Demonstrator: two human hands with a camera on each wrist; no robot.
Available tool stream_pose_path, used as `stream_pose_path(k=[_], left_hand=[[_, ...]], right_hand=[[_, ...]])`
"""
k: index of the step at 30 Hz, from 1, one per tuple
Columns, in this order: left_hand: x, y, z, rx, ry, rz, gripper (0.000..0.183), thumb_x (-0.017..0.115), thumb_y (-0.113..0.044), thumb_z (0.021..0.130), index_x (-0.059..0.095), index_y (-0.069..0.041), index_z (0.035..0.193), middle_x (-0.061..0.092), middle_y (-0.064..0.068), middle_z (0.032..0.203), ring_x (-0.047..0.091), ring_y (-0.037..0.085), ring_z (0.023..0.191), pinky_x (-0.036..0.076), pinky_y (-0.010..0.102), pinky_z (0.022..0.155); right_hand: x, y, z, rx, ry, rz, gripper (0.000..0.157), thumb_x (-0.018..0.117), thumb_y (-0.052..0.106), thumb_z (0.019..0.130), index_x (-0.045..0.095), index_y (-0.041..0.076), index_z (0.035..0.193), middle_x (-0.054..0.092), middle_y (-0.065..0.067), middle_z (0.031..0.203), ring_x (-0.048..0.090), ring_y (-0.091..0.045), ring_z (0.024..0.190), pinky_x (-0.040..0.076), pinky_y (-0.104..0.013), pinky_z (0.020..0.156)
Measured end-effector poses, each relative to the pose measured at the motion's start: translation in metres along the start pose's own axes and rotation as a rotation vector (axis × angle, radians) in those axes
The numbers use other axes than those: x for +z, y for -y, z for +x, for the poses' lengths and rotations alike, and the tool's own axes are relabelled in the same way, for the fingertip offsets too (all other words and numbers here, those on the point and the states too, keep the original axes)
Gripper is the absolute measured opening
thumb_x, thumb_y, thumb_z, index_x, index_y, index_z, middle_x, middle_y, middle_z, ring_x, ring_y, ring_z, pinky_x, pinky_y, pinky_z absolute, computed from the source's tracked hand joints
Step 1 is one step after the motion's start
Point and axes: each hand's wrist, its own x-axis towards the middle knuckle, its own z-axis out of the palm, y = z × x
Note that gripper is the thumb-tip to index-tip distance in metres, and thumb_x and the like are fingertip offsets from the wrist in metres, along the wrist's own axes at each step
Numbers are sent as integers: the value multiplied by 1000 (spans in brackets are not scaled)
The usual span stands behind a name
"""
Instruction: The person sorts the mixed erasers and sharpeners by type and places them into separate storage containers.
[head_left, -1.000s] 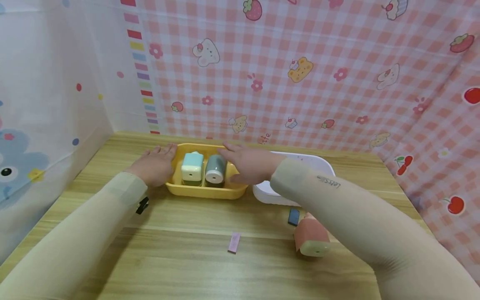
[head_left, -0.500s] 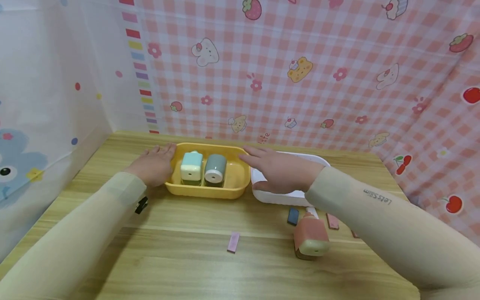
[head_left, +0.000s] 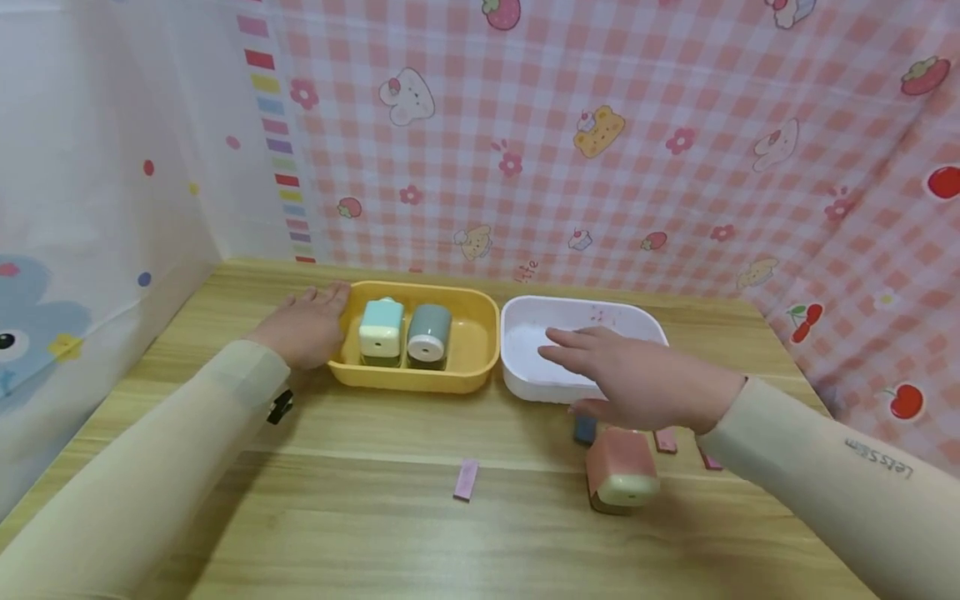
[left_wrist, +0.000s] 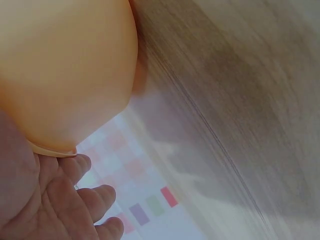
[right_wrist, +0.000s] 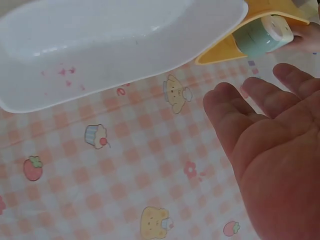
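Note:
My left hand (head_left: 306,331) rests against the left end of a yellow plastic tray (head_left: 412,380), its fingers loosely extended. In the left wrist view the fingertips (left_wrist: 103,194) lie at the tray's rim. Two pencil sharpeners stand inside: a turquoise-and-cream boxy one (head_left: 381,327) and a rounded grey-green one (head_left: 430,325) with a white front. To the right, against the yellow tray, sits a white tray (head_left: 522,384). My right hand (head_left: 654,379), fingers spread and holding nothing, overlaps the white tray's front right part in the head view.
A pink-and-cream pencil sharpener (head_left: 622,471) stands on the wooden table (head_left: 360,517) in front of the white tray. Small flat pieces lie nearby: lilac (head_left: 466,480), blue (head_left: 585,429) and pink (head_left: 665,440). A black object (head_left: 281,407) shows beside my left wrist.
My right hand has left the yellow tray's right end and moved right and nearer, across the white tray. My left hand stays at the yellow tray's left end.

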Motion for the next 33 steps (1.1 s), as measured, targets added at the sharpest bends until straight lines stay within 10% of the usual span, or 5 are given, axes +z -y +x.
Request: stream_pose_path(k=[15, 33], left_hand=[[-2, -1, -1, 14, 2, 23, 69, 27, -16, 105, 3, 5, 166, 2, 27, 174, 5, 60, 156, 4, 74, 125], [-1, -1, -2, 18, 2, 26, 69, 30, -19, 108, 3, 4, 166, 4, 28, 174, 7, 60, 156, 6, 74, 124]], right_hand=[[29, -6, -66, -19, 16, 29, 65, 78, 44, 95, 59, 19, 152, 53, -12, 160, 55, -36, 142, 57, -53, 101], [49, -9, -76, -47, 31, 51, 73, 90, 26, 83, 61, 20, 149, 56, -13, 157, 54, -40, 143, 51, -58, 109]])
